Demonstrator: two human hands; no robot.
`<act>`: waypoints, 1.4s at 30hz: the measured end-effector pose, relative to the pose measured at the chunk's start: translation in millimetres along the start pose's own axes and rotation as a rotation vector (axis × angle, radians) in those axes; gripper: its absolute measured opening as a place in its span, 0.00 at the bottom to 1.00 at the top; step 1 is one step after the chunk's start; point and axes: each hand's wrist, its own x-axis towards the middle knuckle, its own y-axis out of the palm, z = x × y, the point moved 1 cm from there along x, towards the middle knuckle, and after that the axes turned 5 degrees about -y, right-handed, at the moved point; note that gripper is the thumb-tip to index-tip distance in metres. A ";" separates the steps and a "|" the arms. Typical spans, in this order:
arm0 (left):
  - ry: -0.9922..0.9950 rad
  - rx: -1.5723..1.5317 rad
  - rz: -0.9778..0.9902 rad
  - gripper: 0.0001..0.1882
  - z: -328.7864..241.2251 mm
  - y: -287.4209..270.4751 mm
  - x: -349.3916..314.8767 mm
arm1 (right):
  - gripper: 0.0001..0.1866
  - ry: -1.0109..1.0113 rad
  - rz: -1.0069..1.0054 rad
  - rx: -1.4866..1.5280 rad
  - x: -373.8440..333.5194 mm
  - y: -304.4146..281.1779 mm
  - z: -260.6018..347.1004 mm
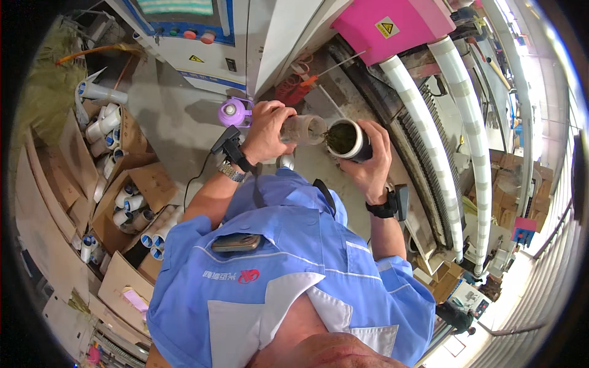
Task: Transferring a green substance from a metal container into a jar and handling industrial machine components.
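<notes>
My left hand (267,136) is closed around a clear plastic jar (302,130), tipped on its side with its mouth toward the right. Dark green leafy bits, which look like tea leaves (335,136), span the gap from that mouth to a dark cup (363,149) with a white rim. Around the cup's outer side wraps my right hand (375,156), its opening facing up toward me. More green leaves show inside the cup. Jar and cup are held close together in front of my body. A purple bottle (233,113) with a handle stands just beyond my left hand.
Open cardboard boxes (132,190) with white rolls stand at the left. Ahead rises a white machine cabinet (215,55) with coloured buttons. To the right are a pink machine cover (392,27), white-wrapped pipes (423,122) and a toothed rack (423,165). Another person (459,316) is far right.
</notes>
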 end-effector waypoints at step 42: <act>0.038 0.065 0.096 0.34 -4.8 -10.6 -2.9 | 0.38 -0.212 -0.051 -0.111 -3.0 17.7 0.7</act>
